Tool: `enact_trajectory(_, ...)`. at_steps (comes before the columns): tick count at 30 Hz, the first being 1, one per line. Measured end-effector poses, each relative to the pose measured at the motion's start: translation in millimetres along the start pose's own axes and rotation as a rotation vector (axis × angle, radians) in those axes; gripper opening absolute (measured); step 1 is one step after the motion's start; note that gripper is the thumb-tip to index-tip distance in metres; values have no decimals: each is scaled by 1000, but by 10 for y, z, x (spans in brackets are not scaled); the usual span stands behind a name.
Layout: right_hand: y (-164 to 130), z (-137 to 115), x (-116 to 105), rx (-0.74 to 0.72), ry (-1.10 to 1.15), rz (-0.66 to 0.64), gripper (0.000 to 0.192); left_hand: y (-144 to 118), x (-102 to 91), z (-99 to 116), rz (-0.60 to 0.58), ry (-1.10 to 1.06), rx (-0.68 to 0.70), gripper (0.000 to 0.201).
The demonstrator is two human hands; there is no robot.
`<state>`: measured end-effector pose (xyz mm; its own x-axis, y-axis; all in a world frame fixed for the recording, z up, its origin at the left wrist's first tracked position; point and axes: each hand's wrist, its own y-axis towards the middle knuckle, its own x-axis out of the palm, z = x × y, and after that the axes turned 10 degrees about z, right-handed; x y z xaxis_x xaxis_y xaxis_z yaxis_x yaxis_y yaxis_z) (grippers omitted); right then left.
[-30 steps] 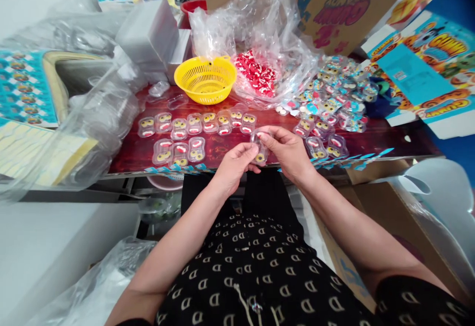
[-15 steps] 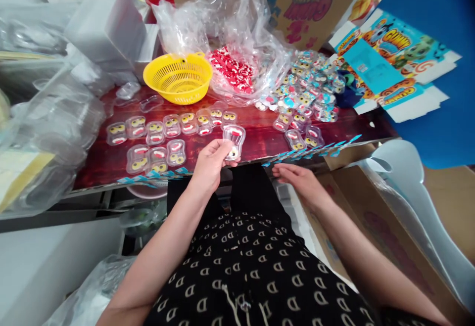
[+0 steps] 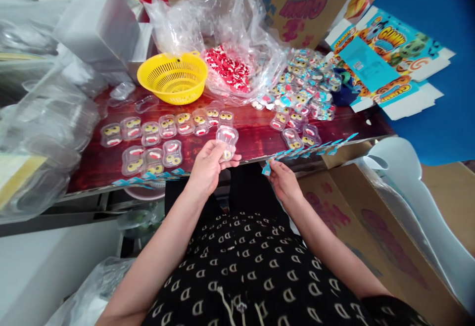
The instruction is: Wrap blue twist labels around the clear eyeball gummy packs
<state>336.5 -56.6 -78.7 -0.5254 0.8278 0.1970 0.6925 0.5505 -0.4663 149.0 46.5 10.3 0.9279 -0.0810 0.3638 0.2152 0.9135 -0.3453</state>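
Blister case: clear plastic candy case (image 3: 226, 141), red-and-white piece in its upper half, a yellow piece in its lower; held upright just above the near table edge.
Left hand: left hand (image 3: 210, 166) pinches the case's lower end between thumb and fingers, closed on it.
Right hand: right hand (image 3: 284, 180) is well apart from the left, below the table edge, fingertips nipped on a small blue sticker (image 3: 266, 169).
Sticker strip: row of blue stickers (image 3: 315, 148) hangs along the table edge, running up and away from the right hand.
Filled cases: two rows of filled cases (image 3: 156, 140) lie on the red table (image 3: 256, 135), just beyond and outward of the left hand.
More cases: a few more cases (image 3: 297, 135) sit beyond the right hand; behind them a pile of sealed packs (image 3: 309, 86).
Further back: yellow basket (image 3: 172, 77), and beside it a clear bag of red-and-white candy (image 3: 228, 69).
Right side: printed carton (image 3: 388, 61) far beyond the right hand.
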Motion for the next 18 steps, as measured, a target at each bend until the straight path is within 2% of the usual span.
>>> enact_trajectory(5, -90, -112, 20, -15, -5, 35, 44, 6, -9, -14, 1, 89, 58, 21)
enact_trajectory(9, -273, -279, -54, -71, -95, 34, 43, 29, -45, -56, 13, 135, 116, 18)
enact_trajectory(14, -534, -560, -82, -173, -250, -84, 32, 52, -63, -116, -3, 156, 112, 13)
enact_trajectory(18, -586, -777, 171, -293, -292, -252, 30, 18, -13, -130, -45, 162, 51, 14)
